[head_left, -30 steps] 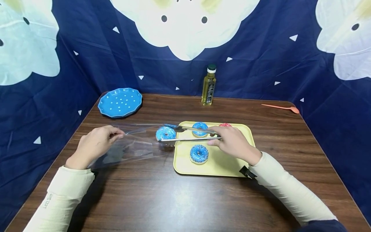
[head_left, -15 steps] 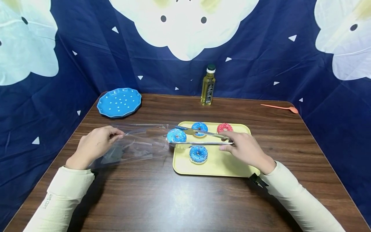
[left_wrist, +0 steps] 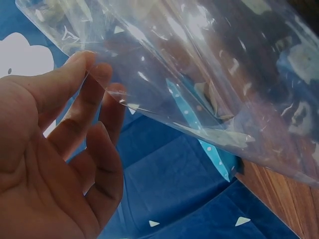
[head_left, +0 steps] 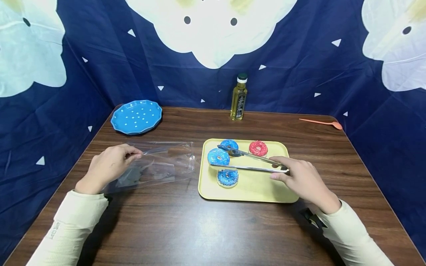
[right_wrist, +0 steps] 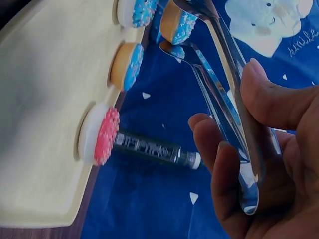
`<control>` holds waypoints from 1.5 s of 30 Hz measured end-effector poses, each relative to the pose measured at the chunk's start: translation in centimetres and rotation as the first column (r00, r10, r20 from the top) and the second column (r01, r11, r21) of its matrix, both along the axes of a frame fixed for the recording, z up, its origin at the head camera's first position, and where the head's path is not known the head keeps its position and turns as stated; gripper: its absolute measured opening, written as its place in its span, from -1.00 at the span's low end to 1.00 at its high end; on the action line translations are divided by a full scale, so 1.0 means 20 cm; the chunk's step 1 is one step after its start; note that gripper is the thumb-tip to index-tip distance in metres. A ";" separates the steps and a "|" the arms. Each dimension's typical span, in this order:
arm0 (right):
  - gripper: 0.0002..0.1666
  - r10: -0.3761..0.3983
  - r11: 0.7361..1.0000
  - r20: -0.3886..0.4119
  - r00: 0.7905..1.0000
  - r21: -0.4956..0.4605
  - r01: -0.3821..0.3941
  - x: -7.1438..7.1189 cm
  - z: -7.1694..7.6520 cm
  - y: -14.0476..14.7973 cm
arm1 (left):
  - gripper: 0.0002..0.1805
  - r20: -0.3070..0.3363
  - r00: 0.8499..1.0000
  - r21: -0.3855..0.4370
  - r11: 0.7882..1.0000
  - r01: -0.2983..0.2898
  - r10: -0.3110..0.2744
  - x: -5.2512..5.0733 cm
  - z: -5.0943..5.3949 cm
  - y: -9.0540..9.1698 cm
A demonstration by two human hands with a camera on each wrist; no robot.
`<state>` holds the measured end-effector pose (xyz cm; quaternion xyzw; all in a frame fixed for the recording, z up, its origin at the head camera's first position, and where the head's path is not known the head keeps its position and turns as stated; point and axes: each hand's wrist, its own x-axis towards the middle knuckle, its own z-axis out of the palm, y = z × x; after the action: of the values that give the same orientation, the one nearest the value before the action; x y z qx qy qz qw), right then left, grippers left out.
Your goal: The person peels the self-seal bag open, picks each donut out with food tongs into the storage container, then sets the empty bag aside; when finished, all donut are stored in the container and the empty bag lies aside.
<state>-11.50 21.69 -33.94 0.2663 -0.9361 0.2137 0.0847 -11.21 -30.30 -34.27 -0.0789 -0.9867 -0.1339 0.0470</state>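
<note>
My left hand (head_left: 110, 166) pinches the edge of a clear plastic bag (head_left: 163, 168) between thumb and fingertips, left of the yellow tray (head_left: 259, 190). Long metal tongs (head_left: 247, 168) lie in my right hand (head_left: 304, 181), thumb on one arm and fingers on the other. A light blue sprinkled donut (head_left: 213, 157) is between the tong tips, over the tray's left part; in the right wrist view that donut (right_wrist: 172, 22) sits apart from the others. On the tray are two blue donuts (head_left: 223, 180), one partly covered by the tongs, and a red one (head_left: 253, 148).
A blue polka-dot plate (head_left: 136, 116) stands at the table's back left corner. An oil bottle (head_left: 238, 103) is upright at the back, behind the tray. An orange spoon (head_left: 335, 126) lies at the back right. Dark blue cloth (head_left: 186, 85) hangs around the table.
My right hand has moved right with the tongs, carrying the light blue donut from the bag's mouth to over the tray. The red donut has come into full view. My left hand stays put.
</note>
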 end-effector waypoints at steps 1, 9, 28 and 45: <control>-0.48 -0.005 1.000 -0.008 1.000 0.002 0.005 0.01 0.00 0.01 | -0.78 0.000 1.000 0.001 1.000 -0.001 0.001 0.00 0.00 0.00; -0.46 -0.044 0.999 0.032 0.999 0.023 0.044 0.06 0.01 0.07 | -0.78 0.015 1.000 0.010 1.000 0.000 0.000 0.00 0.00 0.01; -0.42 -0.165 0.985 0.050 0.985 0.066 0.162 0.15 0.00 0.24 | -0.76 0.035 0.999 0.015 1.000 -0.019 0.019 -0.01 0.00 0.02; -0.37 -0.219 0.966 0.092 0.971 0.164 0.202 0.20 0.01 0.38 | -0.78 0.045 0.999 0.016 1.000 -0.008 0.008 -0.02 0.00 0.03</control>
<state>-7.50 29.27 -33.73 0.1589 -0.9759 0.1452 0.0347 -11.61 -29.69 -34.25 -0.0715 -0.9867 -0.1435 0.0260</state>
